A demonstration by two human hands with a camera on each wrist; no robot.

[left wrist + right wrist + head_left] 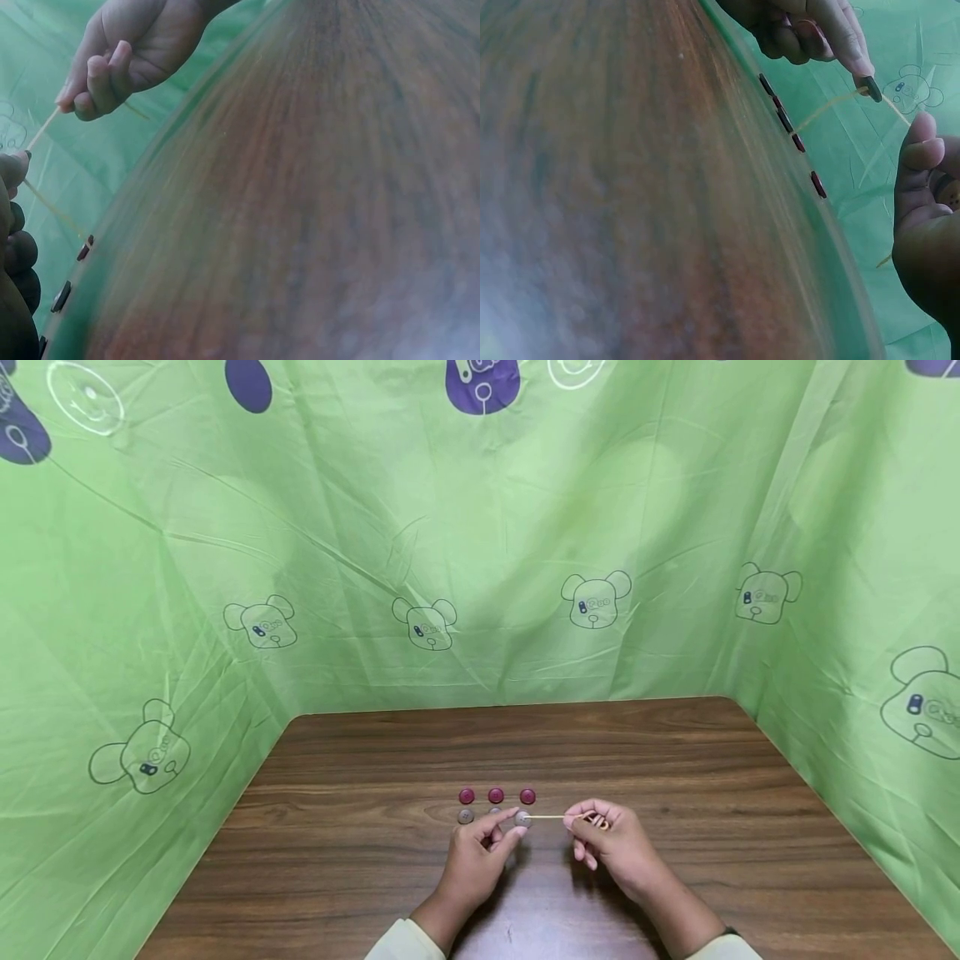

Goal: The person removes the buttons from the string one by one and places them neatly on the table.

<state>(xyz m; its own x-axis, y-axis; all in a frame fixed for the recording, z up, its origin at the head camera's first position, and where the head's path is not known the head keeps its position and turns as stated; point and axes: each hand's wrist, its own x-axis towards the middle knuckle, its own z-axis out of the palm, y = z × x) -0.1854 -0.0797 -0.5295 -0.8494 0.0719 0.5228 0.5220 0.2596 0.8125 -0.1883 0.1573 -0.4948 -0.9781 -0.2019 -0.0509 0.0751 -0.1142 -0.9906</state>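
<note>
My left hand pinches a grey button by its edge between thumb and fingertips, raised above the table. A thin yellow string runs from this button to my right hand, whose thumb and index finger pinch it. In the right wrist view the string shows on both sides of the held button, one length slanting down toward the table. A tan piece with dark dots lies partly hidden within the right hand; its kind is unclear.
Beyond the hands, three dark red buttons lie in a row on the wooden table. Nearer lies a grey button, and another grey one is partly covered by the left hand. Green printed cloth surrounds the table.
</note>
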